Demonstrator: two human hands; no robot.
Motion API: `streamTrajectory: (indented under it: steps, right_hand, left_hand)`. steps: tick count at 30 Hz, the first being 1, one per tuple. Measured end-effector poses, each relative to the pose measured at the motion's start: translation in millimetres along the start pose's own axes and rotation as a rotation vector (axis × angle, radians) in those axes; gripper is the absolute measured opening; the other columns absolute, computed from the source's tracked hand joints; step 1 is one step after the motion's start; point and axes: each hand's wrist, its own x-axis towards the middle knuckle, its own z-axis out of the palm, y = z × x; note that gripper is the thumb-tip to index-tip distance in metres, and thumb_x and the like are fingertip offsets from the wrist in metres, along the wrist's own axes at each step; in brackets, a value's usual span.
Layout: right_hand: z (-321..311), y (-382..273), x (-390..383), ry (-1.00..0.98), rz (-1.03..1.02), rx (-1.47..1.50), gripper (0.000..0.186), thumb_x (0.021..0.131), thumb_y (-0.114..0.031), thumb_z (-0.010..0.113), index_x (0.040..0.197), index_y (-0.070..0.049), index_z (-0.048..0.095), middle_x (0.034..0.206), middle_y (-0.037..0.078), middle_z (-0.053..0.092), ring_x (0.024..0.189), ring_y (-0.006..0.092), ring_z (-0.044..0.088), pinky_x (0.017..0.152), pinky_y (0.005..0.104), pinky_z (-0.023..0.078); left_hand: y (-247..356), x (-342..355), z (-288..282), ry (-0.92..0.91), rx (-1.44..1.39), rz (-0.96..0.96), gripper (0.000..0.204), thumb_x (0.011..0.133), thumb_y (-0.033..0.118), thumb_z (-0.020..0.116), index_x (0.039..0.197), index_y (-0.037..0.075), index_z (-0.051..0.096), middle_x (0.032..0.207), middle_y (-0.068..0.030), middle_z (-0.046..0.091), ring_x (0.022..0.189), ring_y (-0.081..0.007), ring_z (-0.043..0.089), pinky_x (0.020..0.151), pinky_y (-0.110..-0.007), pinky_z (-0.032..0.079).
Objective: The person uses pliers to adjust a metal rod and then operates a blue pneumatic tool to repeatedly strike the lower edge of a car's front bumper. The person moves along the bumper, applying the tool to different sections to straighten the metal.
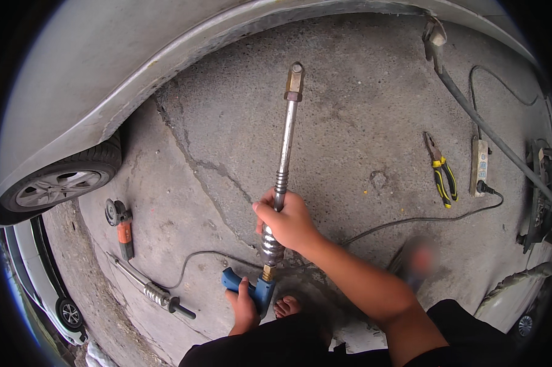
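A slide hammer (286, 144) points away from me over the concrete, its long steel rod ending in a brass-coloured hex block with a bolt at the far tip. My left hand (244, 312) is closed round its blue handle (264, 295) near my feet. My right hand (288, 225) wraps round the shaft, just beyond the shiny ribbed weight (271, 248). Part of the weight and shaft is hidden by my right fingers. The far tip lies short of the car's lower sill (227, 30) in the picture; whether it touches the ground I cannot tell.
An angle grinder (124, 231) and a second slide tool (154, 293) lie at left, by the car wheel (68, 180). Yellow-black pliers (441, 171) and a power strip (479, 168) lie right. A cable (410, 219) crosses the ground; a grey bar (484, 122) meets the sill.
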Motion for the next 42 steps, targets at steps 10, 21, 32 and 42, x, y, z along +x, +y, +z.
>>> streamTrajectory:
  steps: [10, 21, 32, 42]
  right_hand:
    - [7.3, -39.4, 16.2, -0.030, -0.096, -0.137, 0.012, 0.085, -0.012, 0.063, 0.079, -0.003, 0.057, 0.060, 0.005, 0.062, 0.054, 0.0130, 0.062, 0.053, 0.0297, 0.047]
    - [8.0, -42.5, 16.8, -0.031, -0.106, -0.163, 0.013, 0.084, -0.011, 0.063, 0.077, -0.003, 0.057, 0.060, 0.005, 0.062, 0.055, 0.0132, 0.062, 0.054, 0.0302, 0.047]
    - [9.5, -42.4, 15.6, -0.024, -0.094, -0.208, 0.013, 0.082, -0.011, 0.063, 0.076, -0.003, 0.056, 0.059, 0.005, 0.062, 0.053, 0.0130, 0.061, 0.053, 0.0297, 0.047]
    - [11.6, -122.6, 69.9, 0.010, -0.143, -0.040, 0.011, 0.085, -0.009, 0.062, 0.083, -0.002, 0.053, 0.065, 0.008, 0.061, 0.054, 0.0165, 0.062, 0.048, 0.0327, 0.048]
  left_hand:
    - [17.4, 0.8, 30.9, -0.082, -0.065, -0.003, 0.049, 0.089, 0.034, 0.067, 0.116, 0.002, 0.042, 0.105, -0.0120, 0.051, 0.090, -0.0213, 0.054, 0.080, -0.037, 0.049]
    - [11.7, 3.8, 30.2, -0.083, -0.069, 0.003, 0.048, 0.089, 0.034, 0.066, 0.117, 0.003, 0.042, 0.105, -0.0130, 0.052, 0.091, -0.0223, 0.057, 0.079, -0.039, 0.051]
    - [19.0, -7.7, 33.4, -0.096, -0.072, -0.051, 0.048, 0.090, 0.035, 0.064, 0.118, 0.003, 0.041, 0.107, -0.0142, 0.052, 0.093, -0.0240, 0.056, 0.081, -0.040, 0.051]
    - [11.5, 1.4, 25.6, -0.111, -0.135, -0.019, 0.054, 0.091, 0.045, 0.062, 0.119, 0.004, 0.041, 0.109, -0.0133, 0.050, 0.096, -0.0248, 0.056, 0.082, -0.041, 0.051]
